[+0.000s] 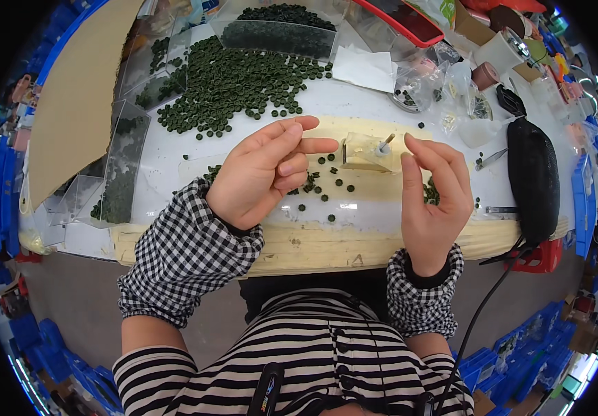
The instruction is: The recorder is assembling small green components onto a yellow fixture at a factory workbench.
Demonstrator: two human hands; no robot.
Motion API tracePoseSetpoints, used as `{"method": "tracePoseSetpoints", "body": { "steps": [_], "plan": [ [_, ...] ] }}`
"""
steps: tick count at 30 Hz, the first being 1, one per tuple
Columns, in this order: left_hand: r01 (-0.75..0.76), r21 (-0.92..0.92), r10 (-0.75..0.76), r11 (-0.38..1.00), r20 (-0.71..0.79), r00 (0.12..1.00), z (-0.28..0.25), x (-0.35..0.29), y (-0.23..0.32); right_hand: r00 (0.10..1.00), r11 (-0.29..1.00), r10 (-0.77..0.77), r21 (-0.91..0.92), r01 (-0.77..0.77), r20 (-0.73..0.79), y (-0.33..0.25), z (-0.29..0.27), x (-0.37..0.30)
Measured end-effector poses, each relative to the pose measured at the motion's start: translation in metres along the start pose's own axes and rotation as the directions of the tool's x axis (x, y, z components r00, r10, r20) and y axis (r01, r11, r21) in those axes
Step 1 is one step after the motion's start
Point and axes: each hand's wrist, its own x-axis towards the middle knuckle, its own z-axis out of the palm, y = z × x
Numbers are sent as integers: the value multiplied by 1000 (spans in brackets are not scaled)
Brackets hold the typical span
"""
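A small block [361, 154] wrapped in yellowish tape sits between my hands, with a thin metal pin [386, 142] standing up from its right part. To the left of the block is my left hand [264, 166], thumb and index finger pressed together, one finger stretched toward the block and the others curled. On the other side, my right hand [441, 191] pinches thumb and forefinger close beside the pin. Whatever either pinch holds is too small to make out. Several dark green round pieces [331, 218] lie loose around the block.
A large heap of the green pieces [236, 80] spreads behind my left hand, near a clear bin [278, 35] of them. Cardboard [80, 97] leans at the left. White paper [365, 68], a red-edged phone [410, 21], tweezers [494, 158] and a black pouch [531, 180] lie rightward.
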Motion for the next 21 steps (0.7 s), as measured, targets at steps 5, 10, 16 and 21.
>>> {"method": "tracePoseSetpoints", "body": {
  "steps": [5, 10, 16, 21],
  "plan": [
    [73, 6, -73, 997, 196, 978, -6, -1, -2, 998, 996, 17, -87, -11, 67, 12, 3, 14],
    [42, 85, -57, 996, 175, 983, -1, -1, -7, 993, 998, 33, -52, -27, 116, 15, 8, 13],
    [27, 133, -49, 991, 167, 985, 1, -3, -6, 997, 999, -26, -32, 24, -71, 1, -4, 15],
    [-9, 157, -20, 988, 185, 982, 0, -4, -9, 975, 968, 93, 249, -41, -201, -20, -15, 8]
  ]
}}
